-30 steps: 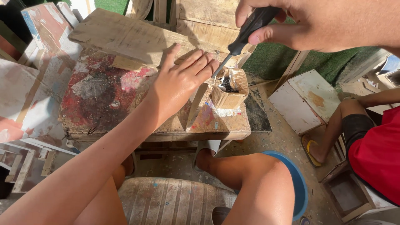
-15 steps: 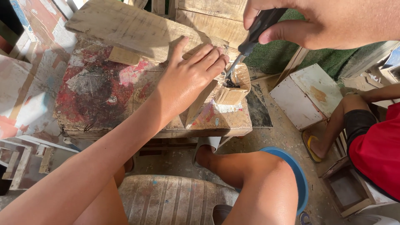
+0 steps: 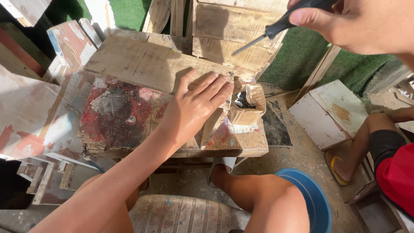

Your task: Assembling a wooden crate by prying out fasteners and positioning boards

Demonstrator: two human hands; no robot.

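Note:
My left hand [image 3: 196, 108] lies flat, fingers together, on a wooden piece [image 3: 213, 123] atop a paint-stained wooden bench [image 3: 116, 116]. Just right of its fingertips stands a small cardboard box [image 3: 248, 105] holding dark nails or screws. My right hand [image 3: 358, 23] is raised at the top right, gripping a black-handled screwdriver [image 3: 276, 30] whose metal shaft points down-left, well above the box. A bare wooden plank [image 3: 142, 64] rests across the bench's far side.
Painted boards [image 3: 26, 108] lean at the left. A white wooden box [image 3: 330, 114] sits on the ground at the right, beside another person's leg and red garment [image 3: 396, 177]. A blue bucket rim [image 3: 315, 198] is near my knee. Green turf [image 3: 302, 56] lies behind.
My right hand has lifted the screwdriver up out of the cardboard box toward the top right. The left hand has stayed pressed on the wooden piece.

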